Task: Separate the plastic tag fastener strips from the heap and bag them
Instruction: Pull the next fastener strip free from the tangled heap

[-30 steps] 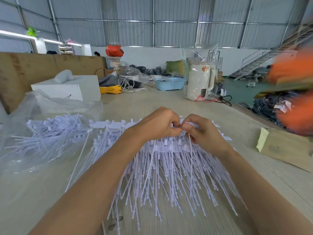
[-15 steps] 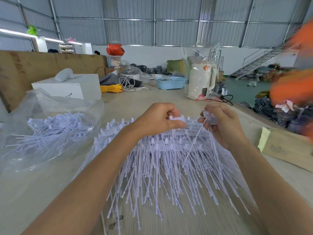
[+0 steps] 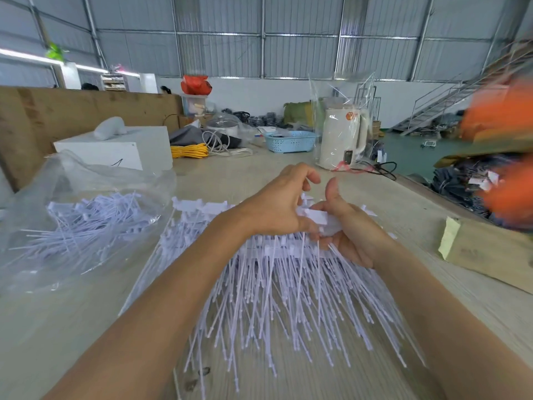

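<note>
Fastener strips — white, thin, fanned on table; heads gripped between left hand and right hand — both grasping.

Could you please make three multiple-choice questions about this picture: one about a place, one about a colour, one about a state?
1. Where does the clear plastic bag lie, seen from the heap of fastener strips?
A. to its left
B. to its right
C. under it

2. What colour is the perforated basket at the far end of the table?
A. red
B. light blue
C. black

3. What is the right hand doing?
A. resting flat on the table
B. holding a bunch of strips by their heads
C. holding the bag open

Answers: 1 A, the bag with loose strips sits left of the heap. 2 B, the basket is pale blue. 3 B, its fingers curl round white strip heads, beside the left hand.
</note>
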`<state>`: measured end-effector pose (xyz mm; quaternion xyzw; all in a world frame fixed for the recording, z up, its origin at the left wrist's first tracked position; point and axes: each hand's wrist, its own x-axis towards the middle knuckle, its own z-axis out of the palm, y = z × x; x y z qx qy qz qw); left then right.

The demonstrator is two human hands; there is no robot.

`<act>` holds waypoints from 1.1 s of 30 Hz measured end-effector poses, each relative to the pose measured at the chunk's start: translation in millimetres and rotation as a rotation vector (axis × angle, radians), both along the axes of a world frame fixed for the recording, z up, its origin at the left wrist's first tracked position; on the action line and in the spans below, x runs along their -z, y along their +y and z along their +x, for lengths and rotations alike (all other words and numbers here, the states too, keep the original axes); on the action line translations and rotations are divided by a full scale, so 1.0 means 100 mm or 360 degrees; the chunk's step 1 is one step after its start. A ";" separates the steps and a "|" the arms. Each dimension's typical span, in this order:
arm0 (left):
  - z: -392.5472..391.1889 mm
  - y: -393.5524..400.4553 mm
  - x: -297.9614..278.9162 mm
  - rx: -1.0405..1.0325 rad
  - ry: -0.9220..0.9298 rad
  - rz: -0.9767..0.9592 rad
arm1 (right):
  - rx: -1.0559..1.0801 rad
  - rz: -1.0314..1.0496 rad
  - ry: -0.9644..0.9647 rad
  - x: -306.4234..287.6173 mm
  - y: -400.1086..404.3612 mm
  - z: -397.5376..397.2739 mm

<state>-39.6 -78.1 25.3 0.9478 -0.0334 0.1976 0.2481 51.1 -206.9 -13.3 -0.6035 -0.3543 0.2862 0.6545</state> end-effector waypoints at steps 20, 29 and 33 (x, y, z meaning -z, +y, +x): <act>0.04 0.02 0.06 -0.0249 -0.0238 0.0943 | 0.0211 0.0064 -0.0017 0.03 0.00 0.05; 0.02 0.08 0.06 -0.0078 -0.0012 0.0446 | 0.0223 0.0060 -0.0693 0.08 -0.06 0.10; -0.04 0.11 0.00 0.0036 -0.0019 -0.0251 | 0.0184 0.0289 -0.0695 0.03 -0.07 0.08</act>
